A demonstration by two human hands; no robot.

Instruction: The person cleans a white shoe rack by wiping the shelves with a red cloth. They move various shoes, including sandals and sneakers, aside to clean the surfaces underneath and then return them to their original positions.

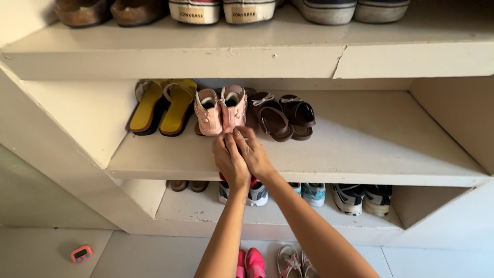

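Nearest, on the pale floor [154, 257], a small orange-red digital timer [82, 254] with a dark screen lies at the left. Beside the person's forearms sit bright pink shoes [250, 262] and a pair of strappy tan sandals [296, 263].

On the bottom shelf [206, 211], white sneakers with teal and dark trim [355, 197] stand in a row on the right, and brown shoe toes [189, 185] show at the left.

Both hands meet at the near end of the pink high-top shoes on the middle shelf [360, 154]. The left hand [230, 162] and the right hand [254, 154] lie side by side, touching, with fingers [237, 135] drawn together and pinched on the near edge of the pair. The pink high-top shoes [221, 109] are small, pale pink, with white laces and a row of studs down the side; they stand upright, pressed together, openings upward. Just left are yellow slip-on sandals [162, 105] with dark soles; just right, dark brown sandals [282, 116] with bows. The right half of this shelf is bare up to the side wall, and a strip of open shelf runs along the near edge.

Farthest, on the top shelf [257, 56], whose front edge shows a crack, rest brown shoes [110, 11], white-toed sneakers with small rectangular heel patches [221, 10], and grey-soled dark shoes [350, 9].
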